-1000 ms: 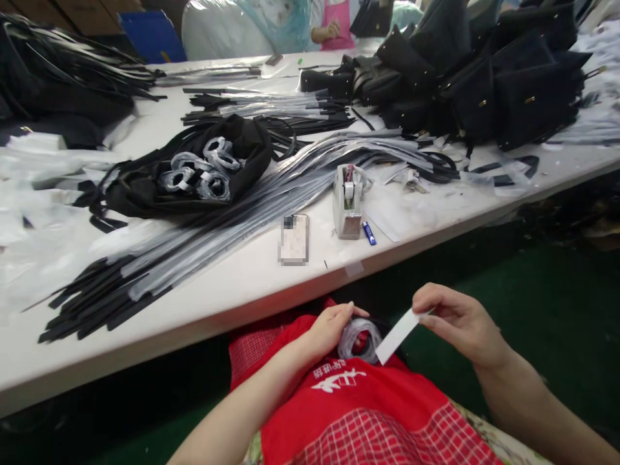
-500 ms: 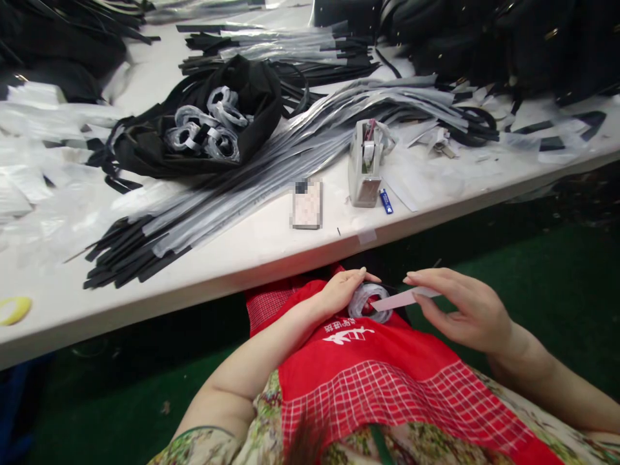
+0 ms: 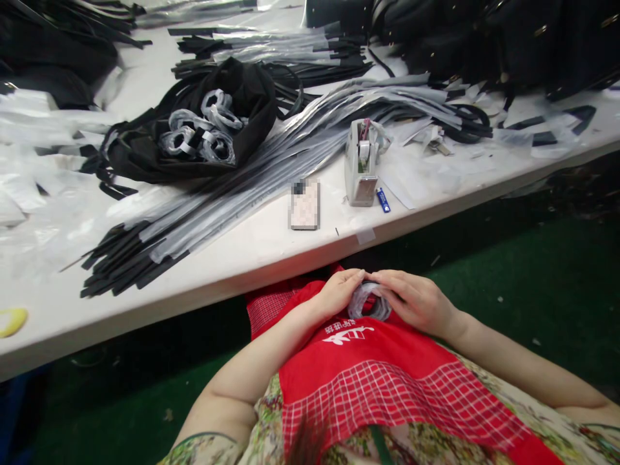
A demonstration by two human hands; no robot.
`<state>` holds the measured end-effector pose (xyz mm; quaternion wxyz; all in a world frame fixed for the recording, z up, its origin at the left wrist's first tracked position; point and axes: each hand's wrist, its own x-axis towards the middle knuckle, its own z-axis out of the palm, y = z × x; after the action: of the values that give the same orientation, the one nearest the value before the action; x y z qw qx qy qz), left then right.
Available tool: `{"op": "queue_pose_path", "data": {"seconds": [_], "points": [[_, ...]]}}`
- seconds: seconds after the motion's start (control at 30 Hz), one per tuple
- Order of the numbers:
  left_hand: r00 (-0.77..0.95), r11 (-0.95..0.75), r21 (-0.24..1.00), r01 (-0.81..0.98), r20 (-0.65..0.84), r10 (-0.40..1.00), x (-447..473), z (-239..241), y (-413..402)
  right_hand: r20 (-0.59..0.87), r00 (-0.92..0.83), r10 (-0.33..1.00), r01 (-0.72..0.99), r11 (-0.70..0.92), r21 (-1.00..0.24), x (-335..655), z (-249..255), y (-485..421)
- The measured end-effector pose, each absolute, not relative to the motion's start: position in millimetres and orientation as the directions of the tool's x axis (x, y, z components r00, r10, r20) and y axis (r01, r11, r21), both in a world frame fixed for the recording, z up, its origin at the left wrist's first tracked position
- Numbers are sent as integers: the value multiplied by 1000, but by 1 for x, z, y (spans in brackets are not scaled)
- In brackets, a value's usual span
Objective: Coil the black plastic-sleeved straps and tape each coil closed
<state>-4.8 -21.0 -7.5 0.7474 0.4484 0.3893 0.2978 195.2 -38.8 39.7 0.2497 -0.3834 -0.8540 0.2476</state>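
Both of my hands rest in my lap on a red apron (image 3: pixel 368 374), below the table edge. My left hand (image 3: pixel 338 294) curls round a coiled strap wrapped in clear plastic (image 3: pixel 364 301). My right hand (image 3: pixel 411 300) is pressed onto the same coil from the right, fingers bent over it. The white strip of tape that it held is hidden under its fingers.
A white table (image 3: pixel 252 255) carries a tape dispenser (image 3: pixel 361 163), a blue lighter (image 3: pixel 383 199), a phone (image 3: pixel 304 204), long plastic-sleeved black straps (image 3: pixel 213 206), a black bag holding wrapped coils (image 3: pixel 203 132) and black bags (image 3: pixel 484 32) at the back right. Green floor lies to my right.
My right hand has brought the white tape strip from the right onto the coil and closed over it. The view has tilted down a little.
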Motion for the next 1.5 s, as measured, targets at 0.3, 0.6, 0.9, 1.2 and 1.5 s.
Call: {"op": "queue_pose_path", "data": {"seconds": [0.3,0.6,0.9,1.2,1.5], "points": [[411,139,948,288,-253,876,-4,12,-39,-183,-97,978,191,-162,-968,187,7,-30],[414,-19,979,204,-69,908,-8,16,-48,-626,-232,744,-100,-659,-746,180,-1,-32],[332,219,953,211,-281,900,-1,16,-43,-484,-327,812,72,-489,-869,190,22,-24],[237,196,933,302,-273,932,7,21,-46,-582,-426,692,287,-507,-813,199,28,-6],[273,208,925,317,-299,915,8,25,-45,-579,-489,652,445,-385,-809,202,26,3]]}}
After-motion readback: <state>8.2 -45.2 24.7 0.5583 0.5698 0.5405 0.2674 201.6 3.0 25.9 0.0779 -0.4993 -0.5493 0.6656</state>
